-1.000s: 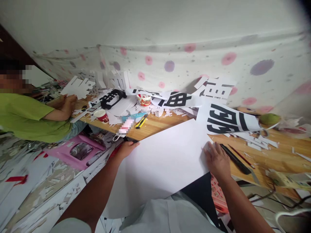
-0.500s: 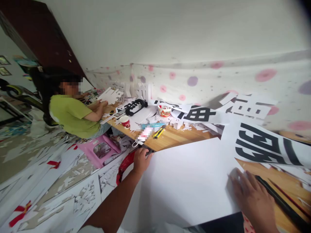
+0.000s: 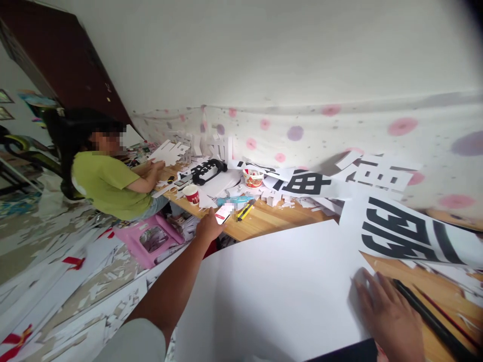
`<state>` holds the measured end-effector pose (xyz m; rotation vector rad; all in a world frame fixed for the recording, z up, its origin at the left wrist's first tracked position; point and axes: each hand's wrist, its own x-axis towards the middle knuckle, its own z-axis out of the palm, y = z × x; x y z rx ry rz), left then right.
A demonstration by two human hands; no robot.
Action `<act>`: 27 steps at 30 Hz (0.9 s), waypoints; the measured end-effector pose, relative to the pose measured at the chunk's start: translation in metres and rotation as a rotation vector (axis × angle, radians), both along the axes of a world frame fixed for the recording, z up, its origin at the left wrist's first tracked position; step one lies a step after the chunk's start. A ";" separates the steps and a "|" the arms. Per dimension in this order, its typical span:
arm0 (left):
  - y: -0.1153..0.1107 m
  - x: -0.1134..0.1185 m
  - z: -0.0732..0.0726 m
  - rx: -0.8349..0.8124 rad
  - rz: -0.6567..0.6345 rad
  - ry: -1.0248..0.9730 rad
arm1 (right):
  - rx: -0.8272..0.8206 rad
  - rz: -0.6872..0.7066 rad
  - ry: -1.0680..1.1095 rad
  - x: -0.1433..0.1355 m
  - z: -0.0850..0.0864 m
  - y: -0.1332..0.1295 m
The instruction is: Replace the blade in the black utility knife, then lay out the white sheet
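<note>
A phone (image 3: 223, 215) with a lit white and red screen lies at the table's near edge. My left hand (image 3: 209, 226) has its fingers closed around the phone's near left end; part of the grip is hidden from view. In front of me a large blank white sheet (image 3: 271, 281) reaches over the table edge. My right hand (image 3: 392, 306) rests flat on the sheet's right side, fingers stretched out. Beside that hand lie a long black bar-shaped tool (image 3: 426, 317) and a thin red stick (image 3: 445, 309).
A yellow-black cutter knife (image 3: 246, 210), red paper cup (image 3: 191, 194) and food tub (image 3: 252, 178) stand on the wooden table (image 3: 279, 217). Sheets with black characters (image 3: 415, 231) lie right. A co-worker in green (image 3: 109, 183) sits left on a pink stool (image 3: 151, 239). Paper scraps cover the floor.
My left hand has left the sheet's far left edge and moved up and left to the phone. The view has shifted slightly; my right hand stays on the sheet.
</note>
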<state>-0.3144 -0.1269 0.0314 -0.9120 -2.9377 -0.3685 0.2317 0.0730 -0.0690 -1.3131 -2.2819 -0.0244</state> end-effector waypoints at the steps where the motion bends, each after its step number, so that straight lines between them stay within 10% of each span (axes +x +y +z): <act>1: 0.001 -0.002 -0.002 -0.005 -0.003 -0.001 | 0.004 -0.018 -0.012 -0.001 0.002 -0.001; 20: 0.023 -0.040 0.008 -0.049 -0.122 0.007 | -0.014 -0.143 -0.046 -0.011 0.004 -0.004; 27: 0.018 0.006 -0.004 0.226 -0.259 0.254 | -0.017 -0.147 -0.040 -0.012 0.004 -0.004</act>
